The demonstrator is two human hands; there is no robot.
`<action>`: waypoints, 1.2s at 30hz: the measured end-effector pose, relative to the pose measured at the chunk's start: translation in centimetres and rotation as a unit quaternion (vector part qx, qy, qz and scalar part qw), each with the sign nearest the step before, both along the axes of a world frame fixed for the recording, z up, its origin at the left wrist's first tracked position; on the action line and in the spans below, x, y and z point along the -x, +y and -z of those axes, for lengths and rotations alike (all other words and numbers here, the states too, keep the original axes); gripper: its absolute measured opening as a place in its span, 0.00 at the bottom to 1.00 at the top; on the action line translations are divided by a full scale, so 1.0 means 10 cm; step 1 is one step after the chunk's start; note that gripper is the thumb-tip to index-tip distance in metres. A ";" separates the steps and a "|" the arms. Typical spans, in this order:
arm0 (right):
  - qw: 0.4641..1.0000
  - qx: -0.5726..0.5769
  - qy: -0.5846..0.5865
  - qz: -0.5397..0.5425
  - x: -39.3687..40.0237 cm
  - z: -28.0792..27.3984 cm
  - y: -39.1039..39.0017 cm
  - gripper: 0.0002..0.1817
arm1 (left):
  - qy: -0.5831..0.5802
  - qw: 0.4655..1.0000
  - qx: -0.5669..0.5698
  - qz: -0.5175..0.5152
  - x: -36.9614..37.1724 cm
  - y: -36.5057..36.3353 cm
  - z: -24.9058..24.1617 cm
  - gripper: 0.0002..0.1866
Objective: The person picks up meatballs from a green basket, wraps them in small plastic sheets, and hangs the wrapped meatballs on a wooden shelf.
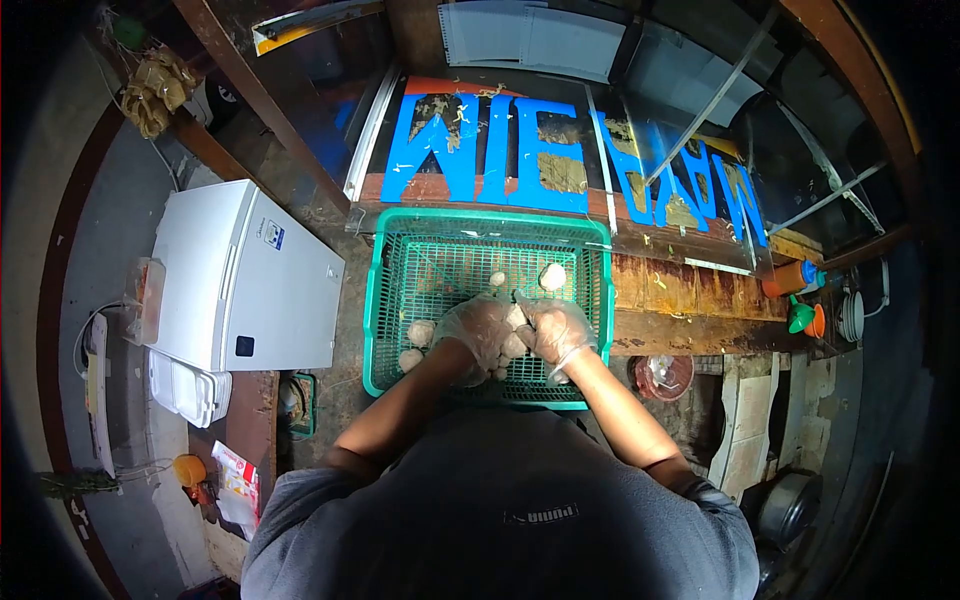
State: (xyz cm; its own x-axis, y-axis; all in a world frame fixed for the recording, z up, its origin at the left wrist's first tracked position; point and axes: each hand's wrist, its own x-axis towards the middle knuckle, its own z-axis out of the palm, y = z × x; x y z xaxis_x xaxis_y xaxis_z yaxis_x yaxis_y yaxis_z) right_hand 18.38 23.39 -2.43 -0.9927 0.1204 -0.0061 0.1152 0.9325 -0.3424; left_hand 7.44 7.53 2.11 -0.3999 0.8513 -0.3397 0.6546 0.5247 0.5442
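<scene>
My left hand (476,328), in a clear plastic glove, is over the middle of a green plastic basket (371,300). Its fingers curl in beside several pale, lumpy balls (514,346). Close by on the right is my right hand (558,330), gloved the same way, with its fingers bent toward those balls. The gloves and fingers hide what each hand grips, if anything. Near the basket's far side lie a larger pale ball (552,277) and a small one (497,279). Two more, including one pale ball (420,333), rest left of my left hand.
A white chest freezer (285,290) stands left of the basket. Beyond the basket is a glass panel with blue lettering (545,160). On the right are a wooden bench (690,300) and a reddish tub (662,376). White foam boxes (185,388) sit by the freezer.
</scene>
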 end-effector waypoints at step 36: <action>0.977 0.179 0.099 0.062 -0.03 -0.35 -0.13 0.30 | -0.387 0.883 -0.226 -0.138 0.21 -0.10 0.10 0.22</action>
State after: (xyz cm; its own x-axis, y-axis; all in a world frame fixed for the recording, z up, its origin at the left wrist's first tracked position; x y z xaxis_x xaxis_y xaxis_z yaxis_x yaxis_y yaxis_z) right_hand 18.72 22.12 1.10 -0.9563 0.2660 0.1215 0.1185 0.7324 -0.6705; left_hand 5.34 6.50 1.12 -0.4107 0.8762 -0.2522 -0.1237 0.2205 0.9675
